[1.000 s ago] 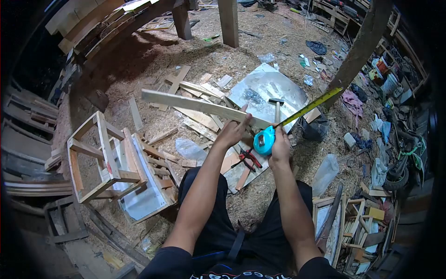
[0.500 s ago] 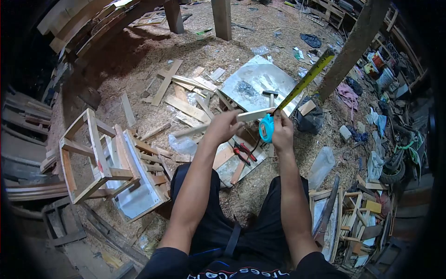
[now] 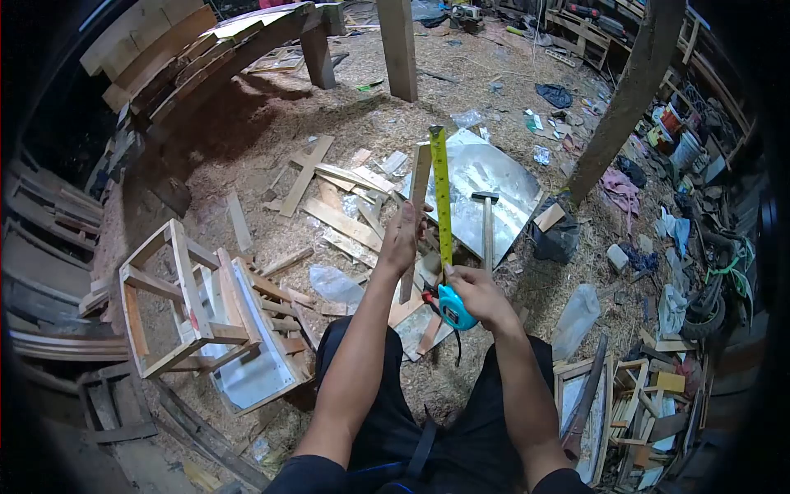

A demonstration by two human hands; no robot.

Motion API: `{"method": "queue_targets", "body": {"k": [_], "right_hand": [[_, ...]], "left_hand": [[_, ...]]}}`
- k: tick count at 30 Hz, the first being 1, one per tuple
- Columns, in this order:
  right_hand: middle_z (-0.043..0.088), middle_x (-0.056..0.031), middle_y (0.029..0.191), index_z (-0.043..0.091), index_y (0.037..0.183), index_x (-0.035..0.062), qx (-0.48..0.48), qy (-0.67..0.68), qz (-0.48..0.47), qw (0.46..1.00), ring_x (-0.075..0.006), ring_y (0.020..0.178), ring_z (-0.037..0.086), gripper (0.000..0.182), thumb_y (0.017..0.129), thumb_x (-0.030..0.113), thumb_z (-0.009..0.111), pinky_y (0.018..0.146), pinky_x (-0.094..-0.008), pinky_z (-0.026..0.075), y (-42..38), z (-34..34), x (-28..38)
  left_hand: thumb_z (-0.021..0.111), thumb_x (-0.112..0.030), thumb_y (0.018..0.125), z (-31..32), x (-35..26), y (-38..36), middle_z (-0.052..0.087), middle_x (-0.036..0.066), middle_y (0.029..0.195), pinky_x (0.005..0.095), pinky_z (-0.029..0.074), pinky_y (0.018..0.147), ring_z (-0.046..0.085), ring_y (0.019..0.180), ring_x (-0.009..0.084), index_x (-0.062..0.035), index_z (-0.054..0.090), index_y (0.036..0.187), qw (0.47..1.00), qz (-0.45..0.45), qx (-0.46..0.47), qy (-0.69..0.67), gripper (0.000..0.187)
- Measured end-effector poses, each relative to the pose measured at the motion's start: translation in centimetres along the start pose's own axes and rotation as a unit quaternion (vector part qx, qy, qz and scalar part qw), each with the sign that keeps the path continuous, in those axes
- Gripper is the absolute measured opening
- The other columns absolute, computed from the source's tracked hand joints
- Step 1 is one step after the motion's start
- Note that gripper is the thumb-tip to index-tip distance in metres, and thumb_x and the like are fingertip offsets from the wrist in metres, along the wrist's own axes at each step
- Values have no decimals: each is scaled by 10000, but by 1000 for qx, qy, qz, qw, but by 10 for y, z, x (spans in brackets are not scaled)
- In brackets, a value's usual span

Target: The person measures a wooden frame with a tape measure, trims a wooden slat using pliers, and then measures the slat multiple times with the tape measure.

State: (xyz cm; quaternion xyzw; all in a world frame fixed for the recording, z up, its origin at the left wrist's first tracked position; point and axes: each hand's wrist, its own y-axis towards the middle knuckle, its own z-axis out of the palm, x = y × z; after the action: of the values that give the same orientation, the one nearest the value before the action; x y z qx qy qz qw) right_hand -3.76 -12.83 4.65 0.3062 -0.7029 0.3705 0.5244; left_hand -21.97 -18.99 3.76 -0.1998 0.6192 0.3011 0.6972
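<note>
My left hand (image 3: 399, 239) is closed around a narrow wooden strip (image 3: 420, 177), which stands nearly upright. My right hand (image 3: 483, 298) grips a turquoise tape measure (image 3: 457, 309), the thumb near its mouth. Its yellow blade (image 3: 443, 193) runs out away from me, beside the strip on the right and close to parallel with it. Behind them a hammer (image 3: 487, 226) lies on a metal-topped board (image 3: 506, 177). Red-handled pliers (image 3: 429, 296) are partly hidden behind the tape measure.
At the left stands a small wooden frame (image 3: 189, 284) next to a slatted piece. Wood offcuts (image 3: 341, 218) litter the sawdust floor. Posts (image 3: 398, 49) rise ahead and at the right. A crate of scraps (image 3: 650, 403) sits at my right, with clear plastic (image 3: 576, 317) nearby.
The wooden strip has swung from lying crosswise to nearly upright. The tape blade has turned from slanting right to pointing straight ahead, and my right hand has come lower and nearer me.
</note>
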Motion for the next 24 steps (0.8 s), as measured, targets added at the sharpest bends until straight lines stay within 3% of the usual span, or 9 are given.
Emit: {"method": "queue_targets", "body": {"k": [8, 13, 15, 24], "right_hand": [[600, -14, 742, 648, 996, -20, 88, 60, 29, 994, -91, 663, 510, 364, 954, 323, 534, 599, -284, 431, 4, 6, -12], [585, -7, 727, 644, 985, -20, 72, 34, 35, 996, -90, 659, 500, 376, 959, 336, 527, 588, -288, 425, -1, 7, 1], [579, -6, 721, 643, 985, -21, 73, 28, 37, 996, -89, 658, 495, 383, 962, 341, 521, 585, -289, 423, -1, 8, 5], [556, -18, 672, 639, 955, -31, 44, 15, 46, 998, -95, 630, 471, 434, 967, 380, 503, 576, -298, 418, 1, 14, -3]], "left_hand": [[302, -596, 958, 10, -7, -5, 524, -9, 753, 229, 387, 596, 470, 662, 77, -60, 575, 975, 999, 16, -4, -44, 601], [299, -575, 969, 6, -2, -5, 510, -15, 741, 231, 375, 578, 457, 645, 78, -61, 554, 969, 999, 19, -2, -33, 575], [273, -521, 992, 3, -4, -5, 565, 93, 1057, 291, 453, 853, 546, 954, 153, -5, 489, 1219, 999, -31, 21, -27, 604], [244, -524, 994, 7, -15, -9, 580, 78, 1013, 294, 464, 820, 555, 901, 150, -11, 515, 1193, 999, -39, 6, -30, 614]]}}
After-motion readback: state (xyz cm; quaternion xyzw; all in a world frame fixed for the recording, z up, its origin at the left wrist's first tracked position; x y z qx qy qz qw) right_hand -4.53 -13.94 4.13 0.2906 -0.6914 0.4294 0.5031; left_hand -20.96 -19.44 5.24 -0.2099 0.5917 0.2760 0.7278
